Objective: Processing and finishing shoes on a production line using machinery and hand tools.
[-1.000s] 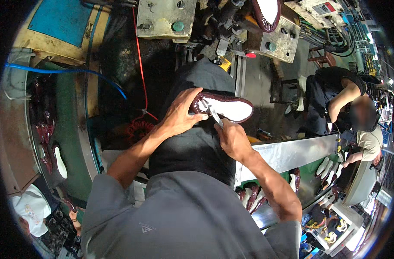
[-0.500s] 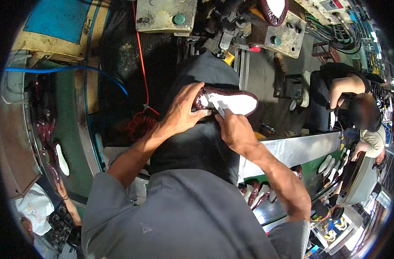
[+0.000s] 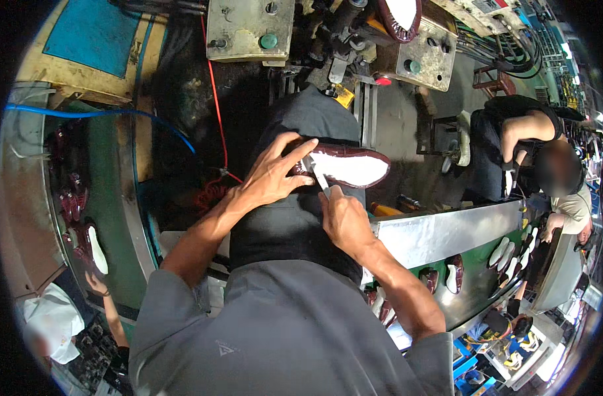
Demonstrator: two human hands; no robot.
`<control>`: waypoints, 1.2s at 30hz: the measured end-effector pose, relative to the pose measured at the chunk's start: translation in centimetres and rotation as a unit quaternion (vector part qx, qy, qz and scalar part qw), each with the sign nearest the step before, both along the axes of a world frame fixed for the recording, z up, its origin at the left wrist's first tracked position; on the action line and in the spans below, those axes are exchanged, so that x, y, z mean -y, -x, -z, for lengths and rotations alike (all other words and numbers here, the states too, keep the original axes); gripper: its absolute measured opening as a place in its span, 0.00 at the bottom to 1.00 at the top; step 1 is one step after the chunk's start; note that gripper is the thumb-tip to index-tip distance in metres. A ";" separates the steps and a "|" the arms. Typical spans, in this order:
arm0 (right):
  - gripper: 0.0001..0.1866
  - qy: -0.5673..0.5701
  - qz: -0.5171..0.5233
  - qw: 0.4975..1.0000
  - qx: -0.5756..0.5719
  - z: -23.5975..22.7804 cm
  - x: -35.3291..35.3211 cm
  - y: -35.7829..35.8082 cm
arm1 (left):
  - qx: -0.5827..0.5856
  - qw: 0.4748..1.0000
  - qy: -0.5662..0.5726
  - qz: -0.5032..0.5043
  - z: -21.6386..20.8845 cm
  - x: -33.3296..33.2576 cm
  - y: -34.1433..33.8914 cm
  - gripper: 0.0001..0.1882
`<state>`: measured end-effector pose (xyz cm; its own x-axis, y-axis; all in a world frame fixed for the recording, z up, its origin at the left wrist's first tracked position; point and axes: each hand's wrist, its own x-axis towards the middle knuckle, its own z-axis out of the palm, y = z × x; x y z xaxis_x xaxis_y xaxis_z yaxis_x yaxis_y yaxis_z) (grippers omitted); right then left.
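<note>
Across my dark-trousered lap lies a dark red shoe upper (image 3: 354, 166) with its white sole side facing up, toe to the right. My left hand (image 3: 271, 168) grips the heel end, its thumb on the near edge and its fingers over the far edge. In my right hand (image 3: 345, 214), closed in a fist, is a knife-like tool with a narrow metal blade (image 3: 321, 179). The blade's tip rests at the white sole near the heel, beside my left thumb. The tool's handle is hidden in my fist.
To my right runs a metal-sided conveyor (image 3: 446, 234) carrying several shoes. Another green belt (image 3: 120, 218) with red uppers is at left. Ahead stand control boxes (image 3: 248, 30) and a machine holding a shoe (image 3: 402, 16). A red coiled hose hangs nearby; co-workers sit on both sides.
My right hand and the blade have moved left and slightly down, toward the heel. The shoe has shifted a little down, and my left index finger now stretches farther over the heel.
</note>
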<state>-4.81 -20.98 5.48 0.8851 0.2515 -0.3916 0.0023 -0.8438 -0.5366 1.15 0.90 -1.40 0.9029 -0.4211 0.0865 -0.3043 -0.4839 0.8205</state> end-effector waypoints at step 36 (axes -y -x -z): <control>0.18 -0.090 0.037 0.993 0.069 1.9 -0.3 -0.2 | 0.187 0.980 0.048 -0.040 2.9 -0.7 0.9 0.32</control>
